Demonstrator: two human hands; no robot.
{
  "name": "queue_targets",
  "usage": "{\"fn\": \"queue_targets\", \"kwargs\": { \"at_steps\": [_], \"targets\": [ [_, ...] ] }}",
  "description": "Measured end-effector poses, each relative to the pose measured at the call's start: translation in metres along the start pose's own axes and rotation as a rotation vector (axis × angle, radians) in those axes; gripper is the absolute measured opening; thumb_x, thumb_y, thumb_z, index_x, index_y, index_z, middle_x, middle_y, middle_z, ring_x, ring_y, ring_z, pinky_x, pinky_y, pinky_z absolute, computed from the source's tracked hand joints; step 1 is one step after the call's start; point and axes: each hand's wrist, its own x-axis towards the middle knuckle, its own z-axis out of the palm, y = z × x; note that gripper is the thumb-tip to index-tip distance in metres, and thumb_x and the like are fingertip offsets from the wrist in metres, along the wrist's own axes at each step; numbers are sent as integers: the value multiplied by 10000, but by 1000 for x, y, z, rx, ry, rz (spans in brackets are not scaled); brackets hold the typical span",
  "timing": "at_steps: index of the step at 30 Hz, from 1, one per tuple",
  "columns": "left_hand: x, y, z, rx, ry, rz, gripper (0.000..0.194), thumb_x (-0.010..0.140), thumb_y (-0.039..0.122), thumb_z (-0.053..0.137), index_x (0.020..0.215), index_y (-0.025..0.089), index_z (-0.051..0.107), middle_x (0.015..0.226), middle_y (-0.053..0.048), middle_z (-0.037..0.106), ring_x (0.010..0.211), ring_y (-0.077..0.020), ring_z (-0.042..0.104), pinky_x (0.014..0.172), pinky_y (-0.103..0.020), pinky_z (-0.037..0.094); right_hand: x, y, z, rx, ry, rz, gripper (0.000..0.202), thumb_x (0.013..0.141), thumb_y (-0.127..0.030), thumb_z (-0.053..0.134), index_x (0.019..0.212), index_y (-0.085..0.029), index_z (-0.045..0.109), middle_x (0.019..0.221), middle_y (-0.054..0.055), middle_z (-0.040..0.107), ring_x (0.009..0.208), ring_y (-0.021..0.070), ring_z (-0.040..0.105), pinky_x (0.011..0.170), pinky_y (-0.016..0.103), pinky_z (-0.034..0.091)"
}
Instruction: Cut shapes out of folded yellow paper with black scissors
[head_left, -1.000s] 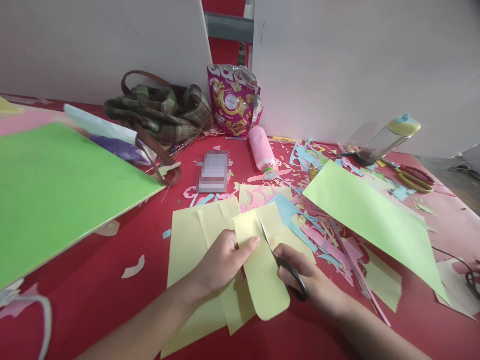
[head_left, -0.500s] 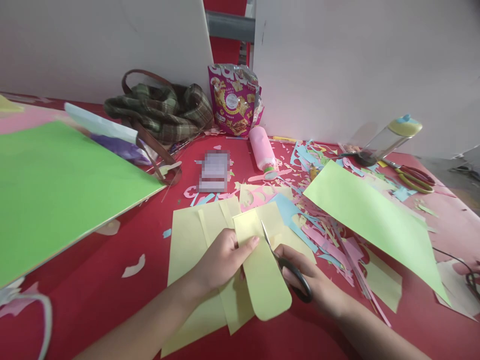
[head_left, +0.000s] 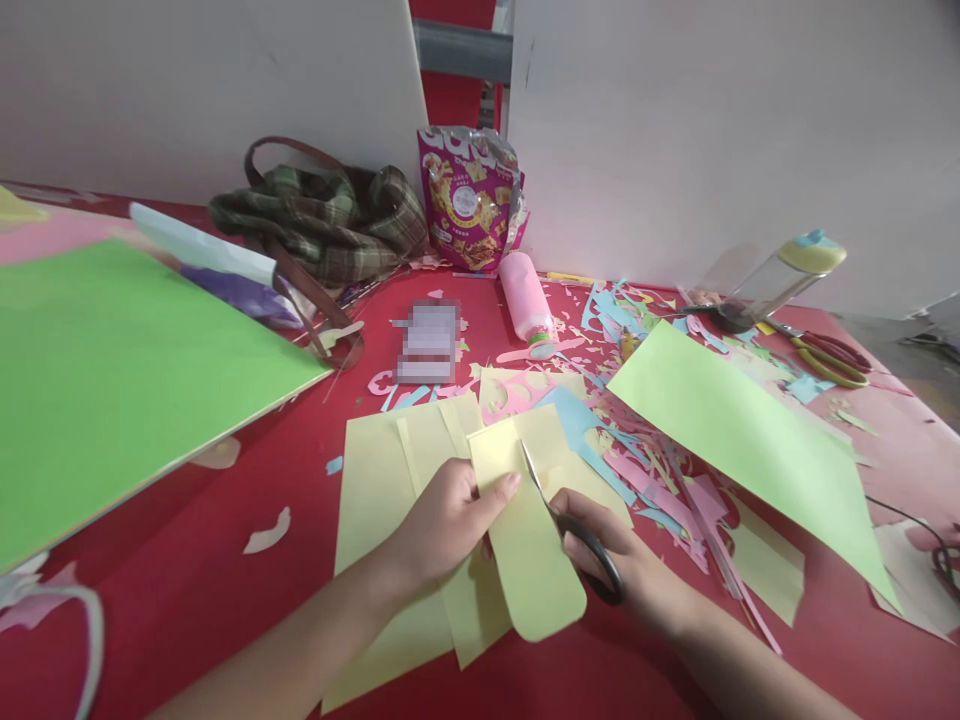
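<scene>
My left hand point(head_left: 459, 515) pinches a pale yellow paper piece point(head_left: 534, 575) with rounded lower corners, thumb on top and the other fingers beneath. My right hand point(head_left: 611, 545) grips black-handled scissors point(head_left: 592, 550). Their blade point(head_left: 529, 462) lies at the right edge of the paper piece, near its upper end; whether the blades are closed fully I cannot tell. Below the hands, several pale yellow sheets point(head_left: 375, 480) overlap on the red table point(head_left: 285, 610).
Green sheets point(head_left: 150, 390) lie at left and a light green sheet point(head_left: 750, 440) at right. Paper scraps point(head_left: 652, 480) litter the middle. Behind are a pink bottle point(head_left: 523, 290), a snack bag point(head_left: 472, 200), a plaid bag point(head_left: 322, 220), a clear bottle point(head_left: 780, 285) and other scissors point(head_left: 829, 360).
Almost nothing differs. The yellow paper piece and my left hand have shifted very slightly to the right; the scissors stay at the paper's edge.
</scene>
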Motion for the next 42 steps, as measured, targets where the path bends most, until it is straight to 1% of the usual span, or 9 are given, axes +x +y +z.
{"fn": "queue_targets", "kwargs": {
  "at_steps": [4,9,16,23,29,37,42],
  "targets": [
    [1,1,0,-55,-11,-16,363,780,414,414,702,105,588,616,-61,592,510,-137,525,461,-223,382,0,-1,1,-15,5,4,268,737,-422,529,768,-185,406,618,-40,441,523,79,448,501,207,311],
    [1,0,1,-144,-32,-49,357,773,415,429,740,101,596,610,-61,592,487,-129,520,446,-221,381,-1,-1,0,-49,-33,15,297,746,-462,489,782,-183,394,594,-30,468,513,92,451,494,215,328],
    [1,1,1,-145,-19,-80,363,769,423,437,655,105,569,533,-26,536,447,-105,477,452,-225,380,1,0,1,-43,-2,10,287,737,-444,514,768,-180,406,626,-37,440,508,75,444,483,203,329],
    [1,-2,2,-155,-26,-58,365,774,426,429,723,98,583,572,-42,555,472,-114,491,466,-230,383,0,-1,2,-29,-8,11,261,753,-413,510,771,-172,412,643,-36,445,502,64,443,472,196,321],
    [3,-1,1,-181,-26,-83,360,765,421,444,663,100,570,525,-27,534,437,-103,476,439,-217,374,1,0,2,-23,5,-1,285,728,-431,533,755,-175,411,624,-46,431,479,59,429,459,193,328],
    [3,-4,2,-194,-37,-82,355,760,433,451,708,105,575,561,-34,561,462,-114,506,455,-224,386,1,1,1,-22,-4,15,288,732,-437,526,779,-177,412,632,-38,449,498,71,448,470,200,327],
    [3,-3,2,-191,-39,-90,367,765,435,445,694,100,577,570,-47,569,481,-125,522,458,-229,387,3,2,2,-1,10,7,275,729,-413,543,771,-177,408,619,-49,429,473,56,415,458,190,321]
  ]
}}
